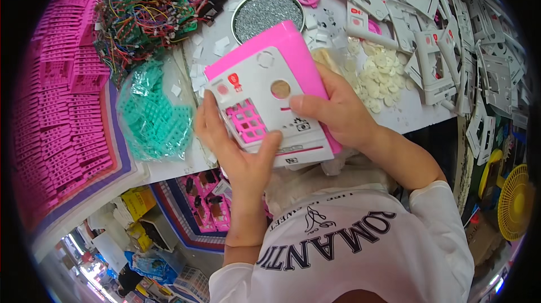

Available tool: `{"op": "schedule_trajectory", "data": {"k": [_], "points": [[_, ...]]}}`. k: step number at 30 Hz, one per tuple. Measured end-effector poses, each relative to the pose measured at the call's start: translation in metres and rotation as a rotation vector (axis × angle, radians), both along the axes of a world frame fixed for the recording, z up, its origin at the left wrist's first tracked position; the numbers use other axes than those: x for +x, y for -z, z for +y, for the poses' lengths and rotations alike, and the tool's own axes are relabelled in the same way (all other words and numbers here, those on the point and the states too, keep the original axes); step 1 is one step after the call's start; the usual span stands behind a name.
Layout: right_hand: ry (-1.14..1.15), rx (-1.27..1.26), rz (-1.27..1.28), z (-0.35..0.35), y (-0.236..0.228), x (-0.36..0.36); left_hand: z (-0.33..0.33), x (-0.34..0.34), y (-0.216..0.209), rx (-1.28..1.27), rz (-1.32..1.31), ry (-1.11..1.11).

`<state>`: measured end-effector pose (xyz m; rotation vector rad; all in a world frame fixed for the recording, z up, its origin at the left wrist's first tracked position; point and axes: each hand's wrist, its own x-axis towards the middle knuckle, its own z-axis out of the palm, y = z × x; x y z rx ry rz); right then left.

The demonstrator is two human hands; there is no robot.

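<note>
A white front panel (256, 74) with red and black printed symbols, a round hole and a grid-backed window lies over a bright pink plastic casing (301, 58). The casing sticks out beyond the panel at the top and right. My left hand (239, 159) grips the panel's left and lower edges, thumb across its front. On the right side, my right hand (344, 105) is closed round the casing, with its thumb pressed on the panel beside the round hole. Its fingers behind the casing are hidden. Both hands hold the two parts tilted above the table's front edge.
A round tin of small metal screws (267, 12) stands behind the casing. Circuit boards with tangled wires (146, 10), a bag of turquoise plastic parts (155, 117) and stacked pink parts (56, 105) lie left. Cream discs (383, 74) and piled white panels (434, 60) lie right.
</note>
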<state>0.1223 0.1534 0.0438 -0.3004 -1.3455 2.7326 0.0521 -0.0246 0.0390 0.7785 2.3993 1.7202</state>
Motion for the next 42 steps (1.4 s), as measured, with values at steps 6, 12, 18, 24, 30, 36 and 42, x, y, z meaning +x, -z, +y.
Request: {"op": "schedule_trajectory", "data": {"k": [6,12,18,24,30,36,42], "points": [[-0.197,0.247,-0.085,0.013,-0.005,0.027,0.007,-0.005,0.009,0.267,-0.091,-0.114],[-0.259,0.071,-0.206,0.016,0.005,0.033,-0.010,-0.027,0.005,0.317,-0.308,-0.156],[-0.225,0.161,-0.141,0.003,-0.005,0.035,-0.002,-0.041,-0.010,0.339,-0.222,-0.230],[-0.169,0.170,-0.182,0.007,0.003,0.038,0.003,-0.050,-0.002,0.338,-0.324,-0.135],[-0.148,0.171,-0.149,0.016,0.006,0.040,-0.017,-0.003,0.018,0.179,-0.236,-0.142],[-0.119,0.313,-0.181,0.013,0.004,0.046,-0.009,-0.006,0.025,0.156,0.047,-0.114],[-0.117,1.391,0.351,0.102,0.011,0.007,-0.002,-0.057,0.028,0.160,0.049,0.251]]}}
